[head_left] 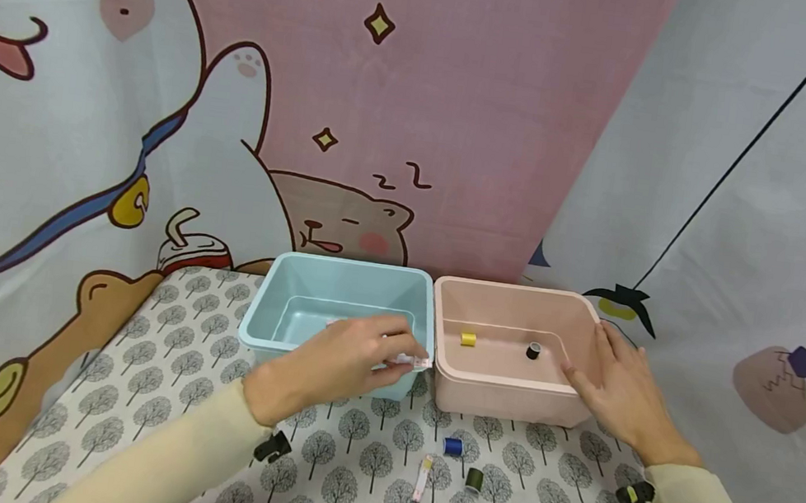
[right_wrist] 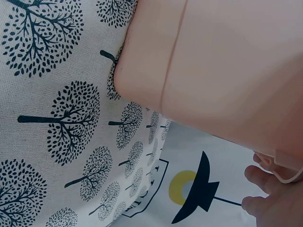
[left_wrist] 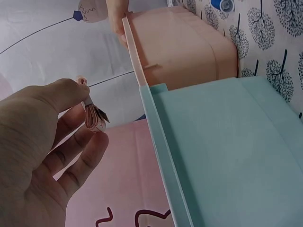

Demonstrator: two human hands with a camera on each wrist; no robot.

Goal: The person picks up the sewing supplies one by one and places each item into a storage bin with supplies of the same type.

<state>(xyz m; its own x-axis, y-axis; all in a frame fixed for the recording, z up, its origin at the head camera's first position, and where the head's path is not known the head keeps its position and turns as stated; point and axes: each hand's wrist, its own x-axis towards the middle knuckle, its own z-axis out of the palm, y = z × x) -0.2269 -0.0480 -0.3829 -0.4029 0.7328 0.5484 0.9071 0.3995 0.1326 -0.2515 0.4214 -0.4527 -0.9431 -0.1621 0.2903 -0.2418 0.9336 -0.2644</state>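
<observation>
Over patterned cloth, left grip pinches a folded strip, right grip clasps pink bin.

A folded pinkish strip is pinched in midair.

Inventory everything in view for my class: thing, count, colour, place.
blue bin: 1, light blue, left
pink bin: 1, pale pink, right
cloth: 1, white with black trees, beneath
yellow spool: 1, yellow, in pink bin
black spool: 1, black, in pink bin
blue spool: 1, blue, on cloth
green spool: 1, green, on cloth
strip: 1, pinkish, on cloth
bundle: 1, pinkish, in left grip
half-hidden item: count unclear, pinkish, behind left grip
backdrop: 1, multicoloured, behind
wrist devices: 2, black, cuffs
sleeves: 2, cream, forearms
left grip: 1, bare, over blue bin
right grip: 1, bare, on pink bin
</observation>
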